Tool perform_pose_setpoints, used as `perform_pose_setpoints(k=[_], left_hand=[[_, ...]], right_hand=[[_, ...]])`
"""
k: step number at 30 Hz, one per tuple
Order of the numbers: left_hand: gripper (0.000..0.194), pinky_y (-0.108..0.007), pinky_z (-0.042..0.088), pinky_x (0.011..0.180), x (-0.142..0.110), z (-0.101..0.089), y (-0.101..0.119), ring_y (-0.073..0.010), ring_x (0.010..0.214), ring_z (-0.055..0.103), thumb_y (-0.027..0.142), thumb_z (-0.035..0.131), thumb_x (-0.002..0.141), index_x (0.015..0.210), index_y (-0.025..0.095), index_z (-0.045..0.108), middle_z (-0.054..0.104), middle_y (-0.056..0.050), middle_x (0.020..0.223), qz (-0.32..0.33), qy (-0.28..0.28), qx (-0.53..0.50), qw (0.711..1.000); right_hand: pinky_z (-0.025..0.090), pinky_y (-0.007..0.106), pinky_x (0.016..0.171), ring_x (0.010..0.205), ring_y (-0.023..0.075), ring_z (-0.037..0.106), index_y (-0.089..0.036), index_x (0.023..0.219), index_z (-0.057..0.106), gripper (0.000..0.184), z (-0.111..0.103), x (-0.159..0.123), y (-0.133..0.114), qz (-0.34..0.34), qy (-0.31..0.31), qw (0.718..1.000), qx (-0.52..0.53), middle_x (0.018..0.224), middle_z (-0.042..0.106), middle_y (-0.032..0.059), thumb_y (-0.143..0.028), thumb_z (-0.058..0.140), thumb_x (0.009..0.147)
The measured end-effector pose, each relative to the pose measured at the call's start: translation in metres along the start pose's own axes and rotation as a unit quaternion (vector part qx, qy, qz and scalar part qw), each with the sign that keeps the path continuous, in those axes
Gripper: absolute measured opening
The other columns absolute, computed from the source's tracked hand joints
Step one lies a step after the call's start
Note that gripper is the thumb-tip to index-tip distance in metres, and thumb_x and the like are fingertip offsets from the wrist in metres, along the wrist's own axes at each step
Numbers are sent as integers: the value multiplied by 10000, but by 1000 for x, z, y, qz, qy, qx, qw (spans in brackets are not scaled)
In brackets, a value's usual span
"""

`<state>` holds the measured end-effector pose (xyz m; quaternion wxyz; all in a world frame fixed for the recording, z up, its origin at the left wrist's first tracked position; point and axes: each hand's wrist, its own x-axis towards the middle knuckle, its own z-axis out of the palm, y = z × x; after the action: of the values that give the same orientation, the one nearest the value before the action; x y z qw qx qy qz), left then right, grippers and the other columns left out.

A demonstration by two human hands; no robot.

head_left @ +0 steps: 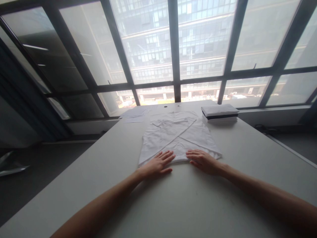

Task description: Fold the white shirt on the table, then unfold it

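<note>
A white shirt [177, 135] lies flat on the white table [188, 201], its sleeves folded across each other over the body. My left hand [158, 163] rests flat on the shirt's near hem, left of the middle, fingers stretched out and together. My right hand [203, 160] lies flat on the same hem just to the right, fingers pointing left toward the other hand. Neither hand grips the cloth.
A stack of folded garments [220, 114], white with one dark layer, sits at the table's far right. Several sheets of paper [135, 114] lie at the far left edge. Beyond the table is a wall of large windows [173, 49]. The floor drops away on both sides.
</note>
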<state>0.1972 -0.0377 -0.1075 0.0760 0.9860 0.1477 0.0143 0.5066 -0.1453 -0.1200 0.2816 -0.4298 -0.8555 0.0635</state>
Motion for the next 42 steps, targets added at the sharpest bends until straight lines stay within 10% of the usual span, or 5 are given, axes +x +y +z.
perform_pose_setpoints(k=[27, 42], left_hand=[[743, -483, 122, 1263, 0, -9, 15, -284, 1551, 103, 545, 412, 1031, 1637, 262, 88, 145, -77, 1681, 28, 36, -4, 999], [679, -462, 141, 1265, 6, -11, 20, -280, 1534, 194, 564, 391, 1035, 1623, 284, 198, 234, -46, 1656, 51, 6, -41, 998]], right_hand=[[393, 506, 1172, 1378, 252, 504, -278, 1420, 579, 455, -5, -2, 1, -40, 23, 999, -4, 1446, 582, 70, -202, 526, 974], [324, 504, 1209, 1428, 251, 435, -323, 1507, 464, 547, -6, 0, -7, -36, -66, 996, 45, 1527, 494, 57, -244, 570, 976]])
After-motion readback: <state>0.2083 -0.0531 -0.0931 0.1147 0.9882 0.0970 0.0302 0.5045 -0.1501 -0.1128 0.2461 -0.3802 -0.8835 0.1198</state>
